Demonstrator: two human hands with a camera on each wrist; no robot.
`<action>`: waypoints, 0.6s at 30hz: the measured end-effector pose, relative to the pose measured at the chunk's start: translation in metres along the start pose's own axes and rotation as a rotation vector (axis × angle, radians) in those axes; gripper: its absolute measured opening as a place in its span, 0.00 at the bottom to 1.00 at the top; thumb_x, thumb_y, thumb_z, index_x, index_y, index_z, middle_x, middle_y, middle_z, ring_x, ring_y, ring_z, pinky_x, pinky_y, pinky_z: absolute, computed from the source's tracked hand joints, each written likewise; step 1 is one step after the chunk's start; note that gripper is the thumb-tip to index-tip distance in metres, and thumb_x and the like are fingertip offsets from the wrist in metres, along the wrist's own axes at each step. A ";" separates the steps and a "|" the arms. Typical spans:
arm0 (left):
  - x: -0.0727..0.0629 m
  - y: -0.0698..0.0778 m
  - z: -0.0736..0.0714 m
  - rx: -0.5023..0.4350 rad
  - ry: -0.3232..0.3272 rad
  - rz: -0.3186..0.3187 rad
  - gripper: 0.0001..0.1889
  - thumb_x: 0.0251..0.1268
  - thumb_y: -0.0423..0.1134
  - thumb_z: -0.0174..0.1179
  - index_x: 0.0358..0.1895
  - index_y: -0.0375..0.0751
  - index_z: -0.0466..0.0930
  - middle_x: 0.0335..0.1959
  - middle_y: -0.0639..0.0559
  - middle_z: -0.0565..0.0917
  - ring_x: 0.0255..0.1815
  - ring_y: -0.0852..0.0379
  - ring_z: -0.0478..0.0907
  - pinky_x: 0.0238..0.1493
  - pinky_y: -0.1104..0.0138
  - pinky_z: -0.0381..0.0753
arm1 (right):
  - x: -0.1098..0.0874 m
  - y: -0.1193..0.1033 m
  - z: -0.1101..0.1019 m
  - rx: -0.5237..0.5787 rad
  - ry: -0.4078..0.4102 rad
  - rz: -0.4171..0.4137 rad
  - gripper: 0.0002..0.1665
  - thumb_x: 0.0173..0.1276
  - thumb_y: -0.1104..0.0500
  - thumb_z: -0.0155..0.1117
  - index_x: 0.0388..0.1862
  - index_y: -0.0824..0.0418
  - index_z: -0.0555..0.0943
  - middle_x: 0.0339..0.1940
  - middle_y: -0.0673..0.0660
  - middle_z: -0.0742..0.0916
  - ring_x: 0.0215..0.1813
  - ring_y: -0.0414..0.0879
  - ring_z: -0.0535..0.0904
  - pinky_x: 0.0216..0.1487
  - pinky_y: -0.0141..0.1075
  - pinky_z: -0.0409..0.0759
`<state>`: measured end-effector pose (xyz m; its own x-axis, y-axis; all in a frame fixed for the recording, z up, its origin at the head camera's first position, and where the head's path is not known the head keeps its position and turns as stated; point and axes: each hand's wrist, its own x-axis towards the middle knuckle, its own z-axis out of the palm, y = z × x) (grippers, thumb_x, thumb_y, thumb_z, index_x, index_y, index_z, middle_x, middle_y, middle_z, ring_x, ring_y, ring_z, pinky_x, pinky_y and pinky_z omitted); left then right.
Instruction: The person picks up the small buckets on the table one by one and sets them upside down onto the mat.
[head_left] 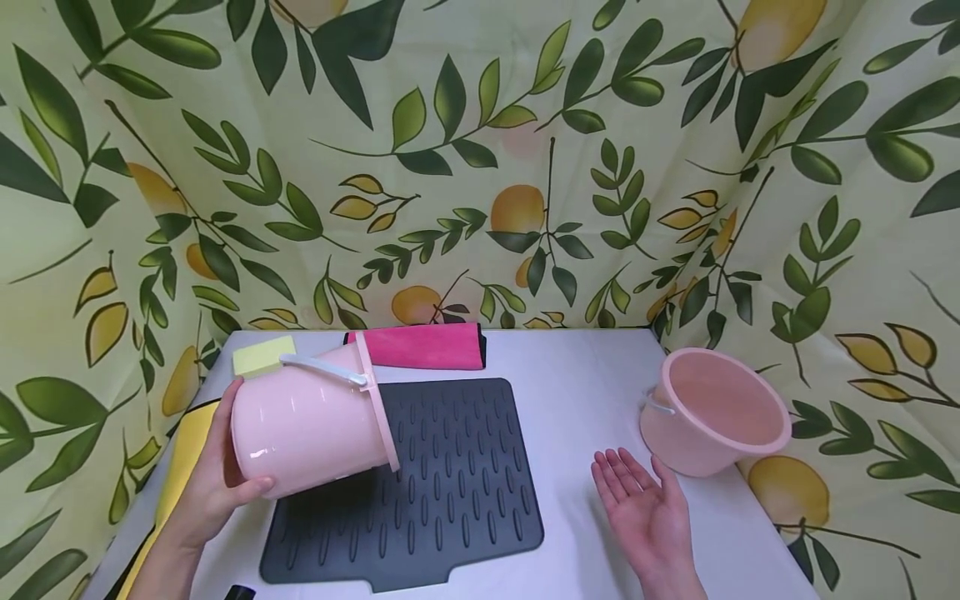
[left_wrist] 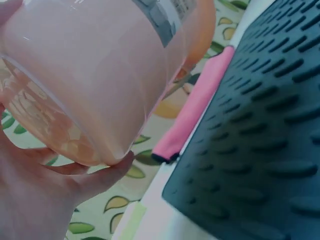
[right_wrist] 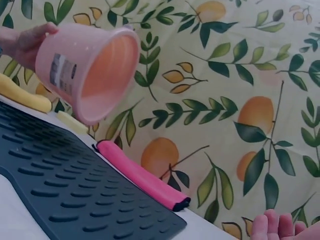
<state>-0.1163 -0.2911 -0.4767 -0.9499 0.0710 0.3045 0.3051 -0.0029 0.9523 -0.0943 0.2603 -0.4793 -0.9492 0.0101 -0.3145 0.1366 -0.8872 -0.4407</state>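
A pink bucket (head_left: 307, 425) is tipped on its side in the air above the left part of a dark ribbed mat (head_left: 465, 467). My left hand (head_left: 213, 475) grips it by the base end, with the thumb on the near side. In the right wrist view the bucket's (right_wrist: 65, 65) mouth faces right and its inside looks bare; a label shows on its wall. My right hand (head_left: 648, 517) is palm up over the white table, fingers extended, holding nothing. Just beyond it a second pink bucket (head_left: 675, 433) stands at the right, leaning slightly, with its handle down.
A rolled pink cloth (head_left: 420, 347) lies behind the mat. A pale yellow sponge (head_left: 262, 357) sits at the back left, partly behind the raised bucket. Along the left edge is a yellow cloth (head_left: 180, 454). A small black object (head_left: 240, 592) shows at the front edge. Patterned curtains enclose the table.
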 end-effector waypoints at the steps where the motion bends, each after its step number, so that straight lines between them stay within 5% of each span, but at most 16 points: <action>1: 0.000 0.001 -0.002 0.006 0.006 0.000 0.68 0.49 0.15 0.64 0.91 0.62 0.39 0.79 0.51 0.55 0.66 0.53 0.68 0.50 0.67 0.88 | -0.001 -0.003 -0.002 0.016 -0.013 -0.004 0.27 0.88 0.44 0.54 0.69 0.62 0.65 0.63 0.59 0.76 0.71 0.55 0.75 0.82 0.45 0.64; 8: -0.002 0.005 -0.016 0.030 0.020 0.009 0.67 0.50 0.16 0.63 0.91 0.62 0.40 0.79 0.51 0.58 0.64 0.54 0.68 0.50 0.69 0.87 | -0.005 -0.016 -0.015 0.136 -0.081 -0.017 0.21 0.89 0.48 0.53 0.63 0.64 0.73 0.58 0.62 0.80 0.68 0.57 0.78 0.82 0.46 0.65; 18: 0.003 0.004 -0.036 0.080 0.012 0.088 0.67 0.48 0.16 0.64 0.91 0.57 0.41 0.79 0.49 0.59 0.65 0.52 0.69 0.53 0.70 0.85 | -0.003 -0.036 -0.025 0.296 0.023 0.002 0.21 0.88 0.45 0.54 0.65 0.60 0.71 0.60 0.61 0.79 0.69 0.58 0.77 0.79 0.48 0.69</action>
<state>-0.1202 -0.3263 -0.4719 -0.9197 0.0617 0.3876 0.3914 0.0710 0.9175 -0.0893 0.3038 -0.4833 -0.9419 0.0156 -0.3356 0.0466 -0.9832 -0.1766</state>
